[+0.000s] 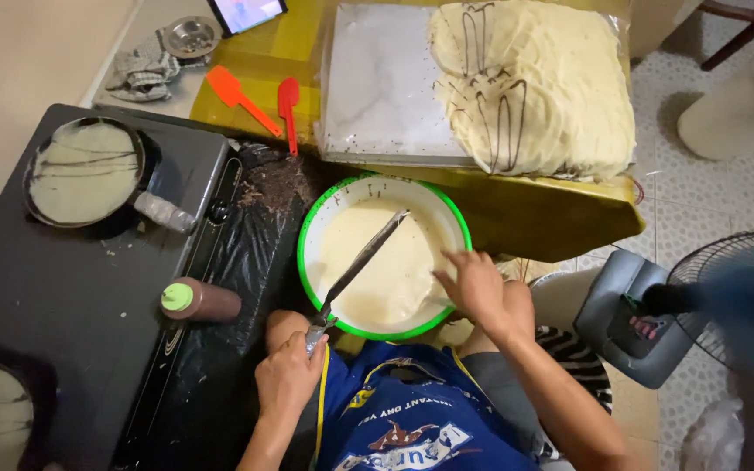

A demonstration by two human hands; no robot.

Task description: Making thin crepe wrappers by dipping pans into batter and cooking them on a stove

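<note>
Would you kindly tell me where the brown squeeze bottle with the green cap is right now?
In the head view, the brown squeeze bottle lies on its side on the black stove top, left of the green-rimmed batter bowl and just above the left hand.

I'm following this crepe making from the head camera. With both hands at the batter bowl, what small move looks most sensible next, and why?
Probably lift the right hand out with a scoop of batter: it dips into the green-rimmed bowl, seemingly on a mostly hidden utensil. The left hand holds the long flat spatula across the bowl, and the pan already holds a crepe.
</note>
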